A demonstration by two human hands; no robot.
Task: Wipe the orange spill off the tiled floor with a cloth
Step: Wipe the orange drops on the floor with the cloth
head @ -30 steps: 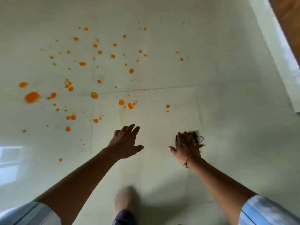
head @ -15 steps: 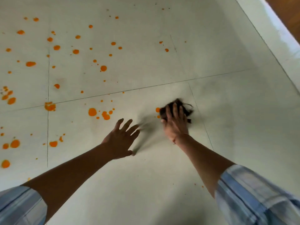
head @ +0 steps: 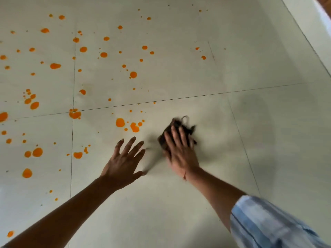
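The dark cloth (head: 176, 130) lies bunched on the tiled floor (head: 250, 140), long axis running up-right, pressed under the right hand (head: 180, 151), whose grip lies flat over it. Orange spill (head: 120, 122) spreads leftward; bare tiles lie rightward. The left hand (head: 123, 163) rests splayed, holding nothing.

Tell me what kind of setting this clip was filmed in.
Probably an indoor room, perhaps in a home: large glossy pale floor tiles with thin grout lines, and a white skirting along a wall at top right. No furniture shows, so the room type is unclear.
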